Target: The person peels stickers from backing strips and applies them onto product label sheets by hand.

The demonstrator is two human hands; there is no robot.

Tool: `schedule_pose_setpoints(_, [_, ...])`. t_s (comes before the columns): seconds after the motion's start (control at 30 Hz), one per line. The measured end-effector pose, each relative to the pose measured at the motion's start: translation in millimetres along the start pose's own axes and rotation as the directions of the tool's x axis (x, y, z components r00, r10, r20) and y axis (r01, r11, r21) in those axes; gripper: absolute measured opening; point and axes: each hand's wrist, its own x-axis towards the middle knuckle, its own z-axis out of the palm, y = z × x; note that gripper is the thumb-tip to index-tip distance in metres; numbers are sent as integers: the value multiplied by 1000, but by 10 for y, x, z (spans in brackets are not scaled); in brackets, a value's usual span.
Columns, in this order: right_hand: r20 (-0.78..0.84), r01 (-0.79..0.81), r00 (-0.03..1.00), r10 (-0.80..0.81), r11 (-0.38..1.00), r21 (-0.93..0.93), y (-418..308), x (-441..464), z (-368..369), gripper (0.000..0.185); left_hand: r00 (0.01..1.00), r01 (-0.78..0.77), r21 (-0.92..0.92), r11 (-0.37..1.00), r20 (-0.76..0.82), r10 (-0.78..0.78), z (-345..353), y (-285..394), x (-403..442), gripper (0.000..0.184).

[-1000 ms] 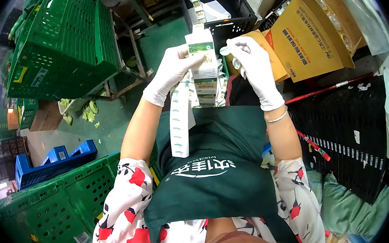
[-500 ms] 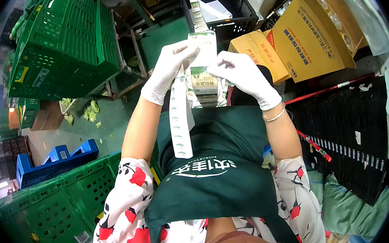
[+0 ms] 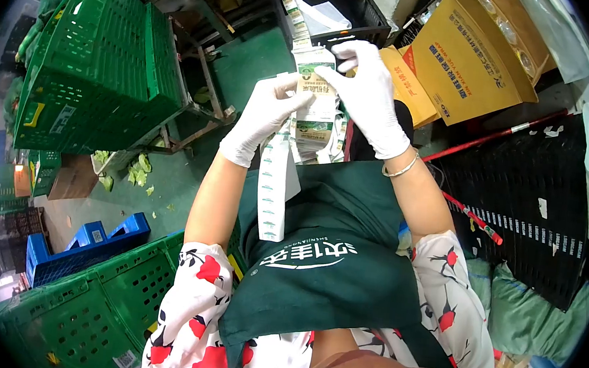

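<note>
My white-gloved left hand (image 3: pixel 267 115) pinches the edge of a green-and-white printed paper strip (image 3: pixel 319 82) beyond my dark green cloth apron (image 3: pixel 341 290). A narrow white strip of small labels (image 3: pixel 273 196) hangs below that hand. My white-gloved right hand (image 3: pixel 370 98) is spread, its thumb seemingly touching the printed strip.

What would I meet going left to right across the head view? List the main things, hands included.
Upper-left green crates → left hand → printed label bundle → right hand → black crate stack.

Leafy scraps (image 3: pixel 140 168) (pale green) litter the floor (image 3: pixel 248 55).
</note>
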Motion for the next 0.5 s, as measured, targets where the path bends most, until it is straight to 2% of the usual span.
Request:
schedule_pose_setpoints(0.03, [-12, -54, 999, 53, 995, -86, -4, 0, -32, 27, 999, 43, -64, 997, 9, -43, -14, -7, -26, 31])
schedule_pose_setpoints(0.07, [90, -134, 989, 118, 973, 189, 146, 15, 3, 30, 999, 45, -86, 995, 7, -45, -17, 2, -43, 31])
schedule_pose_setpoints(0.13, [460, -352, 878, 133, 831, 431, 175, 56, -113, 24, 999, 47, -133, 990, 4, -47, -7, 52, -54, 32])
schedule_pose_setpoints(0.2, [502, -276, 863, 58, 887, 371, 92, -8, -189, 20, 996, 70, -255, 965, -32, -80, -81, 73, -2, 31])
schedule_pose_setpoints(0.23, [580, -383, 809, 95, 833, 398, 64, -49, -216, 19, 996, 76, -221, 972, -18, -82, -122, 44, 34, 29])
schedule_pose_setpoints(0.33, [570, -338, 810, 136, 903, 266, 65, -105, -243, 20, 998, 58, -178, 982, -4, -60, -157, -2, 66, 30])
schedule_pose_setpoints(0.37, [473, -200, 877, 85, 960, 198, 71, -106, -263, 22, 999, 47, -173, 984, 2, -48, -148, -3, 74, 32])
schedule_pose_setpoints(0.47, [199, -179, 974, 112, 915, 362, 120, -63, -345, 25, 999, 9, -204, 979, -44, -19, -36, 100, 5, 39])
schedule_pose_setpoints(0.5, [160, -136, 984, 83, 924, 357, 154, -35, -373, 26, 1000, 17, -221, 975, -16, -21, -60, 62, 1, 53])
